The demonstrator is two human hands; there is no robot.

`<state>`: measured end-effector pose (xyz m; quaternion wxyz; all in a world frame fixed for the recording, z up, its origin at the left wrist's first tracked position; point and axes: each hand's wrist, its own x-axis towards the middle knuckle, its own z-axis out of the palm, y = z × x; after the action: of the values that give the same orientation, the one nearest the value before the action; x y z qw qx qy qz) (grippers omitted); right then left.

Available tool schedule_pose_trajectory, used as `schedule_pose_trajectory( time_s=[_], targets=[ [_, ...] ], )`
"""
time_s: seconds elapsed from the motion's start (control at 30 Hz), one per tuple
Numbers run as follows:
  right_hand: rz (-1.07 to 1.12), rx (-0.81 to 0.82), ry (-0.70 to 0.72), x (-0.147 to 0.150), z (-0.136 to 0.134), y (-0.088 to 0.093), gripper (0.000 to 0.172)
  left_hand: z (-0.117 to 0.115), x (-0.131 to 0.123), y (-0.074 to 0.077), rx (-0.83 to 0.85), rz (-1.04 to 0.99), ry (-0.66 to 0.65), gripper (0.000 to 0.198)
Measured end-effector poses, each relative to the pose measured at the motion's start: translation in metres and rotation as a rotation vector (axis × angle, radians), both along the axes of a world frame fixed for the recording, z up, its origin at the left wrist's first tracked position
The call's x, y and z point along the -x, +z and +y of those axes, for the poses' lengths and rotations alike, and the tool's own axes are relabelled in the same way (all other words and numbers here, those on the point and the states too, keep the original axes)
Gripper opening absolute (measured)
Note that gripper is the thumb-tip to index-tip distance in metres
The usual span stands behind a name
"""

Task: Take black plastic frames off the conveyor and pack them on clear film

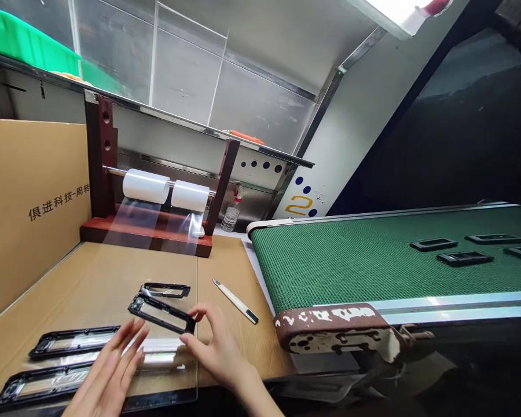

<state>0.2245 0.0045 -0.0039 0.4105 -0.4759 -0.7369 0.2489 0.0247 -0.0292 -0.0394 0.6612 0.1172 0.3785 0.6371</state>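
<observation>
Right-hand fingers (197,311) are pinched on the near end of a black plastic frame (161,313), with the thumb on its lower edge. The right hand (219,350) is held above a clear sheet (169,370). Left-hand fingers (128,341) are spread and are not seen touching the frame; the left hand (106,376) is kept just below it. The frame is held tilted, its far end overlapping a second frame (165,290). Two more frames (73,341) are laid at lower left on a cardboard sheet (91,289). A snap-off utility knife (234,300) is left nearby, blade exposed. Slippage could be caused by the one-handed end pinch, so the frame might be dropped and its window scratched. A cut could be caused if the right hand drifts toward the blade. The frames could also be knocked askew by the left hand.
</observation>
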Motion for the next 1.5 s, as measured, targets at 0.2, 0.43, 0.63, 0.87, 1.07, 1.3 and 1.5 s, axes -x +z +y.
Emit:
schedule_pose_trajectory(
  time_s=[0.2,0.43,0.63,0.87,1.07,1.3,1.5],
  targets=[
    [-0.047,-0.088,0.033,-0.001,0.023,0.02,0.036,0.038,-0.009,0.02,0.033,-0.095,-0.02,0.035],
    [-0.059,-0.157,0.048,0.007,0.037,0.016,0.033,0.046,-0.013,0.027,0.002,-0.043,0.081,0.034],
    [-0.078,-0.191,0.065,0.014,0.041,0.004,0.036,0.047,-0.01,0.024,-0.061,0.026,0.133,0.023],
    [-0.119,-0.17,0.04,0.008,0.053,0.002,0.03,0.045,-0.008,0.021,-0.044,0.073,0.174,0.019],
    [-0.171,-0.067,-0.001,0.017,0.079,-0.017,0.034,0.042,-0.009,0.023,0.002,0.074,0.217,0.013],
    [-0.121,0.023,-0.042,0.038,0.089,-0.019,0.029,0.036,-0.013,0.023,0.021,0.055,0.257,0.021],
    [-0.075,0.082,-0.089,0.045,0.087,-0.014,0.029,0.033,-0.008,0.005,-0.03,0.059,0.272,0.012]
  ],
)
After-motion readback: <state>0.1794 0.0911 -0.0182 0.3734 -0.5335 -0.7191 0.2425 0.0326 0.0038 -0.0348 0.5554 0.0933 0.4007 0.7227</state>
